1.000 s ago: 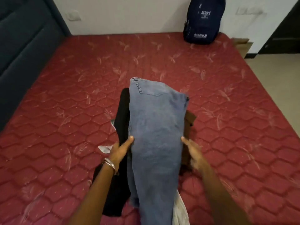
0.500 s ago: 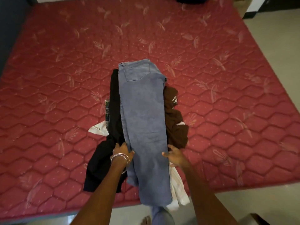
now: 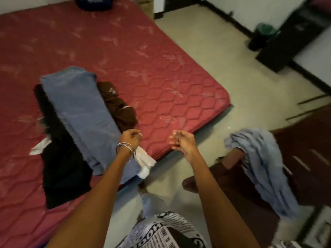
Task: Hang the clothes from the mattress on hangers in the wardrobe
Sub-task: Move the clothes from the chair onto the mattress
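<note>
Now | jeans atop mattress | hands seemingly empty

The blue jeans have been released: both the left hand and the right hand are now lifted clear, fingers loosely curled, holding nothing.

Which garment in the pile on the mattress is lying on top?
The blue jeans: they lie over the black garment and brown garment, which show only at their sides.
</note>
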`<state>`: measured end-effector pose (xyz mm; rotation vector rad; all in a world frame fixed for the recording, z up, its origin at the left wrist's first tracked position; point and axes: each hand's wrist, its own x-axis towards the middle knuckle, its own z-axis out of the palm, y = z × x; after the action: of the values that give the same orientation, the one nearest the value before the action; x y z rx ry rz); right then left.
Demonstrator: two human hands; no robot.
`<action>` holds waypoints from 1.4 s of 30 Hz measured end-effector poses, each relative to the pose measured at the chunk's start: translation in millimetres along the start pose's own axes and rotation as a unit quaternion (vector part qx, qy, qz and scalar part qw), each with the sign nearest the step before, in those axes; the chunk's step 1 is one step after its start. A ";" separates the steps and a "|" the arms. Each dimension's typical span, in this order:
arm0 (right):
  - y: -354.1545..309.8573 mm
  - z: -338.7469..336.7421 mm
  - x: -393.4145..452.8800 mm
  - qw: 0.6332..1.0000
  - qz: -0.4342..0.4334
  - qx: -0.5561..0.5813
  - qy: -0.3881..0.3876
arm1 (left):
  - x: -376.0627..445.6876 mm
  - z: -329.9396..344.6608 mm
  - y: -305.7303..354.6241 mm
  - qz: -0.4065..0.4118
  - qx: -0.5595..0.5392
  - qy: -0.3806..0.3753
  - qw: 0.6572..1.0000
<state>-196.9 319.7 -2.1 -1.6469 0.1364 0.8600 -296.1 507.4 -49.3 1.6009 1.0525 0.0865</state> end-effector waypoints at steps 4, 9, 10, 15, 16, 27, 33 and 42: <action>4.7 -101.9 -48.0 0.996 -0.024 0.037 0.082 | -44.4 83.7 30.5 0.059 -0.004 -0.078 0.995; 36.3 -227.0 -78.3 0.985 0.049 0.052 0.154 | -99.4 179.0 74.8 0.090 0.010 -0.164 0.982; 44.2 -249.3 -82.6 0.982 0.054 0.030 0.177 | -107.2 196.3 81.1 0.091 0.010 -0.176 0.980; 81.8 -365.2 -72.1 0.957 0.144 -0.003 0.252 | -122.9 279.7 104.7 0.075 0.023 -0.189 0.979; 86.4 -384.9 -64.1 0.951 0.160 -0.016 0.264 | -122.8 293.9 107.2 0.064 0.020 -0.186 0.980; 81.7 -482.6 86.2 0.914 0.173 -0.296 0.217 | -83.3 427.7 102.8 -0.010 0.030 -0.157 0.987; 100.7 -468.8 113.8 0.898 0.182 -0.344 0.206 | -69.6 437.5 99.5 -0.045 0.006 -0.134 0.990; -60.1 -447.9 7.0 0.951 -0.059 0.282 0.112 | -82.4 417.0 148.7 0.068 0.261 -0.509 0.817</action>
<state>43.7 -59.6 48.0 -1.1905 0.3997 0.4779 -23.8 149.2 -30.1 1.8189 0.0916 -0.9511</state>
